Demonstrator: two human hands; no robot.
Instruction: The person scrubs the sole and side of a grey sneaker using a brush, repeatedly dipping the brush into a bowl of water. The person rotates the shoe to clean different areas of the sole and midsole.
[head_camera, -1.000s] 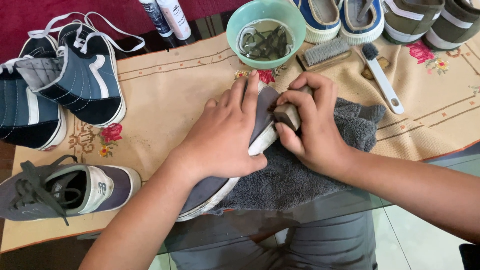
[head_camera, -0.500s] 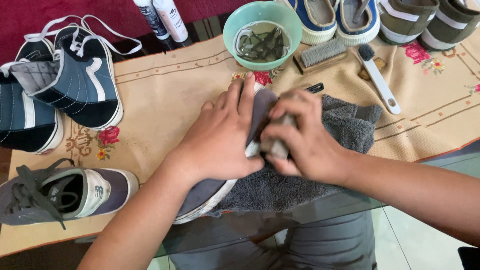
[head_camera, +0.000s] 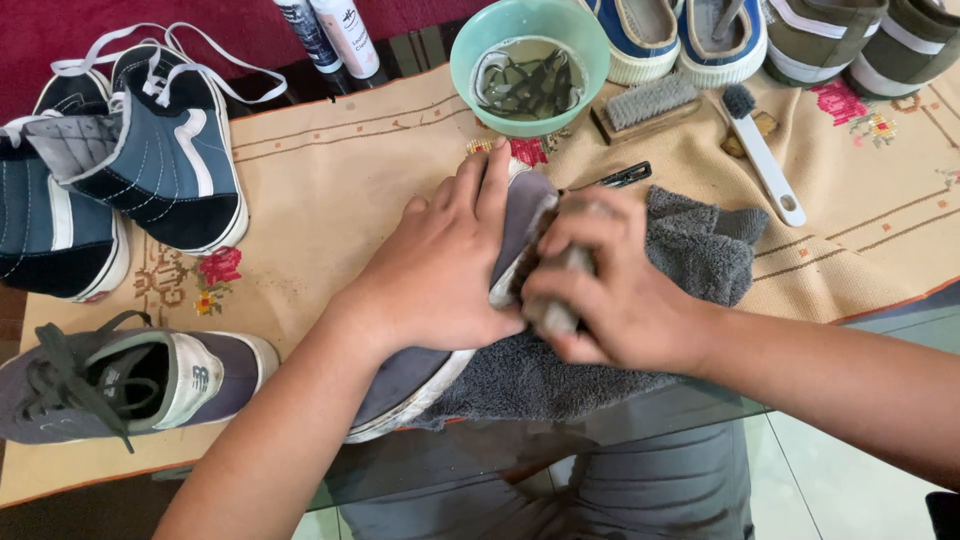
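Left hand (head_camera: 440, 275) lies flat on grey sneaker (head_camera: 415, 370), fingers together. Right hand (head_camera: 620, 295), blurred, fingers curled around small brush (head_camera: 550, 315) against the sole edge. Grey towel (head_camera: 700, 255) underneath.

A grey sneaker (head_camera: 420, 375) with a white sole lies on its side, pressed flat under the left hand (head_camera: 440, 270). A small brush (head_camera: 556, 312), blurred, sits gripped in the right hand (head_camera: 615, 290), touching the sole edge between both hands.
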